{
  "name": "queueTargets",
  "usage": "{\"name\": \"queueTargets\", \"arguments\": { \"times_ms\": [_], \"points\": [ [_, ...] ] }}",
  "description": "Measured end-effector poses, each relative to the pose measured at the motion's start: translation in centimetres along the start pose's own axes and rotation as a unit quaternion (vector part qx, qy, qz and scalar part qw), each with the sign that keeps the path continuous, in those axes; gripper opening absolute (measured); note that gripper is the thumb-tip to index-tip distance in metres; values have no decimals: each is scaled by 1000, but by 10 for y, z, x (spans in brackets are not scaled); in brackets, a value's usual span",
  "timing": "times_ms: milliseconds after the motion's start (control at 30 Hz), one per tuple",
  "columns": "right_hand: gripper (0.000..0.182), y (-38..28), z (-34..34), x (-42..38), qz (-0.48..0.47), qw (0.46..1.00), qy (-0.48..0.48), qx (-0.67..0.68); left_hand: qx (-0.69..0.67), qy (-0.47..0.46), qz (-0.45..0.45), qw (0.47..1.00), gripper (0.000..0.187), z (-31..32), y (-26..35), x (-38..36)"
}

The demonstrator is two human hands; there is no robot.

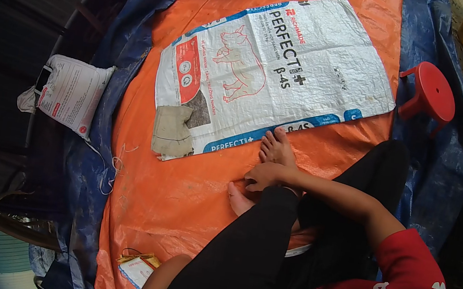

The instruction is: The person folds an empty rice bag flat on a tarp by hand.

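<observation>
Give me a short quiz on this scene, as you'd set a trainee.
1. True or false: the stool is blue.
2. Which animal is drawn on the sack? A cow, B pig, C hen.
3. Fill in: the right hand rests beside a bare ____.

Key: 1 false, it is red. 2 B. 3 foot.
</observation>
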State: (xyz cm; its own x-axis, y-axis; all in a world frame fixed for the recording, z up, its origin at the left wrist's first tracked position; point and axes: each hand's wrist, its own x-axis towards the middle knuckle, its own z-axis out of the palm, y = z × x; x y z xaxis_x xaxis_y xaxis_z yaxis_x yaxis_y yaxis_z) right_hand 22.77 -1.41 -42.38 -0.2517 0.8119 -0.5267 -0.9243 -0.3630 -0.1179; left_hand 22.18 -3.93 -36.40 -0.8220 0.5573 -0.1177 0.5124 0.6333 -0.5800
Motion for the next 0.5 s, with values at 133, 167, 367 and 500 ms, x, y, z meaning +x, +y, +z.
{"name": "queueTargets", "arguments": {
  "times_ms": [133,167,367,500],
  "points": [
    [86,0,2,-2,-1,1000,-5,0,0,2,0,1000,17,0,0,1],
    [86,0,2,-2,-1,1000,-5,-1,0,2,0,1000,17,0,0,2],
    [82,0,1,0,2,1000,7,1,-3,5,3,1000,17,-2,1,3],
    [98,0,4,-3,-6,1000,-20,-20,-7,10,2,1000,17,-3,0,4]
  ]
}}
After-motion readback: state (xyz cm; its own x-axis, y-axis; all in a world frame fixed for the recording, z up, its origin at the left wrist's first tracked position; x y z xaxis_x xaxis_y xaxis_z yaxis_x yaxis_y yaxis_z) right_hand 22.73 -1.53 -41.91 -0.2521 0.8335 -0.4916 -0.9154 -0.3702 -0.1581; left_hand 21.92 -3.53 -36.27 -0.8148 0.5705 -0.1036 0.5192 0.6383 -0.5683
